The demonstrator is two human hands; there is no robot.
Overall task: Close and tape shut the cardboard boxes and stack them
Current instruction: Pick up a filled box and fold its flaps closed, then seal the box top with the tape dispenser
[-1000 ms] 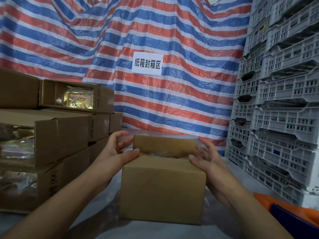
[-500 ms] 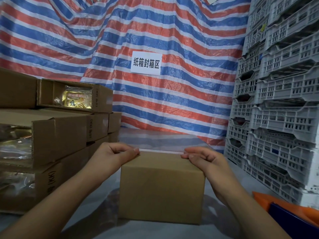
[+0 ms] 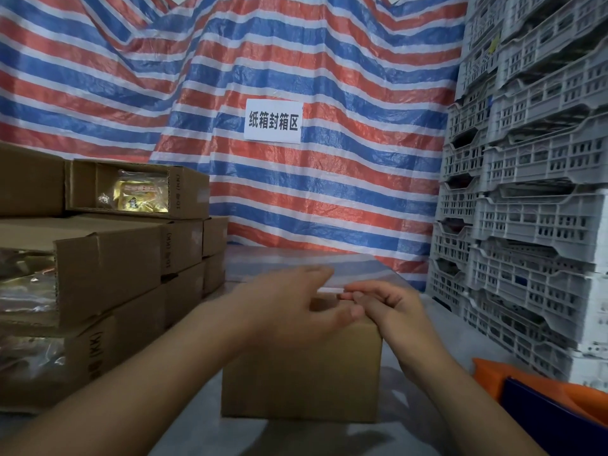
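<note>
A small cardboard box [image 3: 301, 373] stands on the grey table in front of me with its top flaps folded down. My left hand [image 3: 289, 307] stretches across the box top toward the right, fingers straight and blurred by motion. My right hand [image 3: 391, 307] rests on the right top corner, fingertips curled down onto the flap edge where a pale strip [image 3: 329, 290] shows. I see no tape roll.
Cardboard boxes [image 3: 108, 268] are stacked at the left, some lying open with gold packets inside. Grey plastic crates [image 3: 533, 192] tower at the right. An orange and blue bin [image 3: 546, 399] sits at the lower right. A striped tarp with a white sign [image 3: 273, 121] hangs behind.
The rear flap went down and both hands pressed the top shut. Since then my left hand has swept rightward across the box top toward my right hand.
</note>
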